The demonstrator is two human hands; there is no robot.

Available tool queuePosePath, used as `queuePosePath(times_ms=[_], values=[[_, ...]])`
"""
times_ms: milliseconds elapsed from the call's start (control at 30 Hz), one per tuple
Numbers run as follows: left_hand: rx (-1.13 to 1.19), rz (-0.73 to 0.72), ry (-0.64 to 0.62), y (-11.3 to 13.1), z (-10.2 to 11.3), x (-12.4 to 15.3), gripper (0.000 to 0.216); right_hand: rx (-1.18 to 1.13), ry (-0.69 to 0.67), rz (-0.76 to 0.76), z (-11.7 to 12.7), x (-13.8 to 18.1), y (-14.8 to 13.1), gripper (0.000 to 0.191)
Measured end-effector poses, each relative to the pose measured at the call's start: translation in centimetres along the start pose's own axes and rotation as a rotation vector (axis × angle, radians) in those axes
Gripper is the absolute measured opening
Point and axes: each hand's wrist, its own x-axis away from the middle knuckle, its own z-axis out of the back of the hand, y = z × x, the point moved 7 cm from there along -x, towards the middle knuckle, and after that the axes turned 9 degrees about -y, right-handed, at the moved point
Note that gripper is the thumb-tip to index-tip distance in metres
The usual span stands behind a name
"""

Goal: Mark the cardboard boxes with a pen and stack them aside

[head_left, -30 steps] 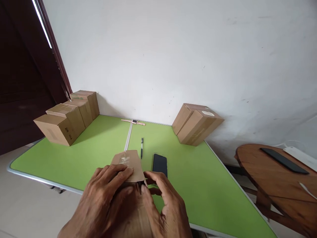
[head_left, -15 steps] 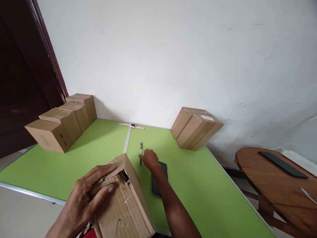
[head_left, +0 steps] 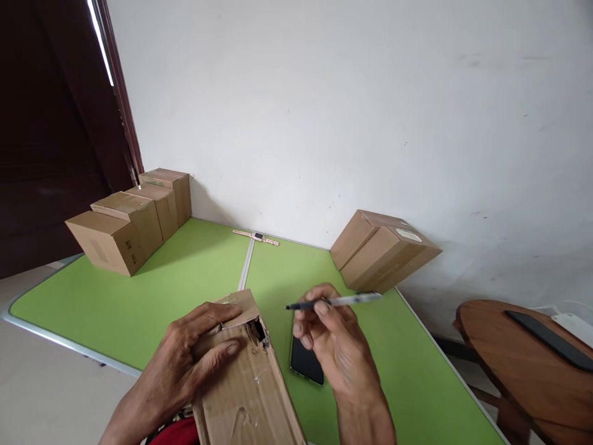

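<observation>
My left hand [head_left: 199, 346] grips the top end of a worn cardboard box [head_left: 250, 395], which stands tilted close in front of me. A torn hole shows at the box's upper corner, with clear tape on its face. To the right of it, my right hand [head_left: 331, 337] holds a pen [head_left: 343, 301] between thumb and fingers, raised above the table. The pen's dark end points left, its clear end right. Beneath that hand a dark smartphone [head_left: 306, 358] lies on the green table [head_left: 204, 259], partly covered by the hand.
Several cardboard boxes [head_left: 134, 216] stand in a row at the back left. Two more boxes [head_left: 384, 250] lean together at the back right, by the wall. A pink-banded watch [head_left: 257, 237] lies at the table's far edge. A brown wooden table [head_left: 532, 346] stands at the right.
My right hand has picked the pen up from the table and brought it up and to the right. My left hand stays on the box. The view has shifted slightly.
</observation>
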Motion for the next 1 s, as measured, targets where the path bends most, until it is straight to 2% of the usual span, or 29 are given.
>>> queuePosePath(times_ms=[100, 200, 400, 567, 733, 1000], values=[[0.021, 0.011, -0.020, -0.1, -0.4, 0.0, 0.036, -0.227, -0.106, 0.120, -3.8, 2.2, -2.9, 0.012], [0.020, 0.014, -0.021, -0.2, -0.7, 0.1, 0.035, -0.212, -0.101, 0.197, -5.3, 3.2, -3.7, 0.009], [0.017, -0.002, -0.008, -0.3, -0.8, 0.2, 0.033, 0.168, 0.066, 0.354, -4.5, 4.3, -3.3, 0.007], [0.007, -0.014, -0.025, 0.2, -1.2, 0.0, 0.031, 0.485, 0.060, 0.461, -5.3, 4.8, -3.9, 0.013], [0.006, -0.005, -0.043, 0.6, -1.6, -0.2, 0.032, 0.564, 0.057, 0.479, -5.6, 4.8, -4.3, 0.014], [-0.052, -0.003, -0.052, 0.6, -1.7, -0.2, 0.033, 0.617, -0.021, 0.467, -5.2, 5.5, -4.1, 0.014]])
